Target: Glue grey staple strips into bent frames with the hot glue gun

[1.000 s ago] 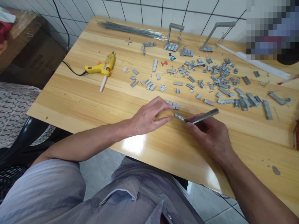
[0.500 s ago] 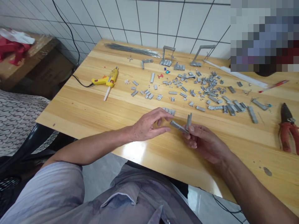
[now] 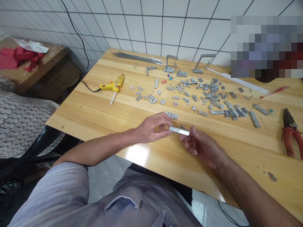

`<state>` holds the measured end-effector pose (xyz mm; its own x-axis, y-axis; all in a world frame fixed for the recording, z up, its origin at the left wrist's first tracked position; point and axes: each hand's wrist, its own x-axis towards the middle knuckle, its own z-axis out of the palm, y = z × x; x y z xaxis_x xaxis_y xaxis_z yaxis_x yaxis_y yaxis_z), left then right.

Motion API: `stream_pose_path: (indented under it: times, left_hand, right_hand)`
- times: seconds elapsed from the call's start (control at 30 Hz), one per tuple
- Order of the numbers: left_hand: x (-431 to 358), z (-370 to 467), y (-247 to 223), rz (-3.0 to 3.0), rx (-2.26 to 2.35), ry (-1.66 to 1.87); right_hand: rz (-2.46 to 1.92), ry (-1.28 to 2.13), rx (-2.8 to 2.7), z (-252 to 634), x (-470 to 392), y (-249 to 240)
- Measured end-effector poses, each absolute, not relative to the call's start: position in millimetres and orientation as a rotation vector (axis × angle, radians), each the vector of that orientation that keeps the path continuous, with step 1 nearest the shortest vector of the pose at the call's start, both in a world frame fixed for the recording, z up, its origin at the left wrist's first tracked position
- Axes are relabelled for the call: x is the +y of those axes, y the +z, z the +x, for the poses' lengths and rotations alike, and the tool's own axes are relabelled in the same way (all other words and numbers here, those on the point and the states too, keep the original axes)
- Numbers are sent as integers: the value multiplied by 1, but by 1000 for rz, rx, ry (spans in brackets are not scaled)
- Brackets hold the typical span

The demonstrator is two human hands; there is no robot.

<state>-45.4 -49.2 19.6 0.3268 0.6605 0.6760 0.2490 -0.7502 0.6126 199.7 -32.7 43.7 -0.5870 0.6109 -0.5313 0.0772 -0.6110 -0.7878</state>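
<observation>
Between my two hands is a grey metallic L-shaped piece point(image 3: 179, 130), its long side facing up and its short arm mostly hidden behind. My right hand point(image 3: 203, 145) pinches its right end between thumb and fingers. At its left end, the thumb and fingers of my left hand point(image 3: 155, 128) close on the tip. Just beyond my left fingertips a row of joined grey blocks point(image 3: 172, 115) lies on the wooden table point(image 3: 94, 116). Many small grey pieces point(image 3: 213, 90) are scattered farther back.
A yellow glue gun point(image 3: 115, 85) lies at the left, its black cord trailing. Thin wires point(image 3: 139, 59) and two upright grey frames point(image 3: 170, 63) stand near the wall. Red-handled pliers point(image 3: 292, 135) lie far right, near a red pen point(image 3: 276, 92).
The L-shaped piece has turned, so its short arm no longer stands up. My left fingers have closed on its left end. The view has shifted slightly.
</observation>
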Motion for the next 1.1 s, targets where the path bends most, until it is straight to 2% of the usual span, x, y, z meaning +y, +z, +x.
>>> stream_pose_path:
  times: [0.07,0.27,0.43,0.83,1.1]
  left_hand:
    - [-49,-45,21,2137,828,1413]
    - [-53,-45,22,1989,894,1396]
    - [-55,-43,20,1928,914,1322]
    - [-60,-41,23,1735,997,1202]
    - [-61,-40,32,1351,954,1080]
  right_hand:
    - [-1213,2077,-1331,201,-36,43]
    - [-1115,1083,-1764,207,-41,37]
    - [-864,787,-1960,203,-36,33]
    - [-787,679,-1976,201,-37,35]
    - [-904,972,-1828,202,-37,36]
